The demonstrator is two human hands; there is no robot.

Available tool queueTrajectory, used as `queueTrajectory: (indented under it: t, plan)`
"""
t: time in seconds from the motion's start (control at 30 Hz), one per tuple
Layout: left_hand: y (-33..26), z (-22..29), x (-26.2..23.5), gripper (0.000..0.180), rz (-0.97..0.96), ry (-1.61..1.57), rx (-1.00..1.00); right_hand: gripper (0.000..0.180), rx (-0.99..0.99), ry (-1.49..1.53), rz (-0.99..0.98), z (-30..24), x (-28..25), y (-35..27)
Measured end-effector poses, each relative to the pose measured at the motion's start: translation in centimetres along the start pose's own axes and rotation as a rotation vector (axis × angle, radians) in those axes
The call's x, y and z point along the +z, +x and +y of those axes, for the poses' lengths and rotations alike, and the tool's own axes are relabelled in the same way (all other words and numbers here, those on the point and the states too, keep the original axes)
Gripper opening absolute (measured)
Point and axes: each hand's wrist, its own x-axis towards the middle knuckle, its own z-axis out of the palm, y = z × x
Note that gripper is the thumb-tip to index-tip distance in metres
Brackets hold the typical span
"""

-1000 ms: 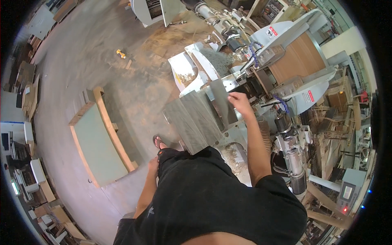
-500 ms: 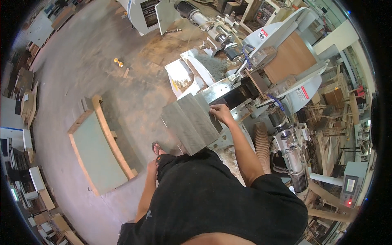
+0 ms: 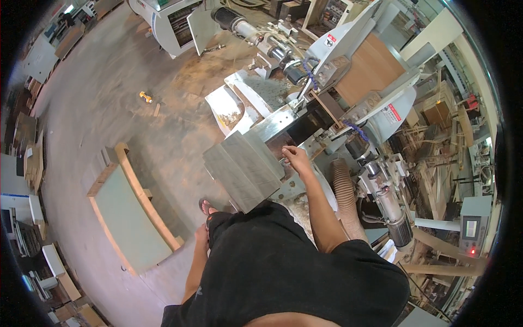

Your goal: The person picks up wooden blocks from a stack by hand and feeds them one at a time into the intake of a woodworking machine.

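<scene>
My right hand (image 3: 295, 158) is over the near end of the machine's bed, just right of a stack of flat grey boards (image 3: 244, 170). Its fingers are curled together at the tips; whatever lies between them is too small to make out. The stack sits level, its near edge close to my black shorts. Beyond the hand is the woodworking machine's dark bed (image 3: 310, 126), flanked by motor heads. My left hand (image 3: 201, 234) hangs low beside my leg, against the shorts; its fingers are mostly hidden.
On the floor at left stands a curved wooden frame with a pale green panel (image 3: 131, 218). A yellow tool (image 3: 145, 97) lies farther off. A ribbed hose (image 3: 344, 188) and a motor (image 3: 400, 231) are right of my forearm, a control box (image 3: 473, 228) beyond.
The view has shifted, so the scene sits lower and farther left. Relative to the grey boards, my right hand has moved right, off their edge. My left hand stays beside my leg.
</scene>
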Motion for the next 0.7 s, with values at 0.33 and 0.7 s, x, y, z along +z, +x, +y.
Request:
queueTrajectory:
  t: [0.33, 0.7]
  plan:
    - [-1.0, 0.7, 1.2, 0.040, 0.013, 0.063, 0.110, 0.033, -0.067, -0.025, 0.010, -0.9, -0.4, 0.6]
    - [0.0, -0.3, 0.8, 0.044, 0.082, 0.330, 0.159, 0.037, -0.222, -0.003, 0.271, -1.4, -2.7, 2.8]
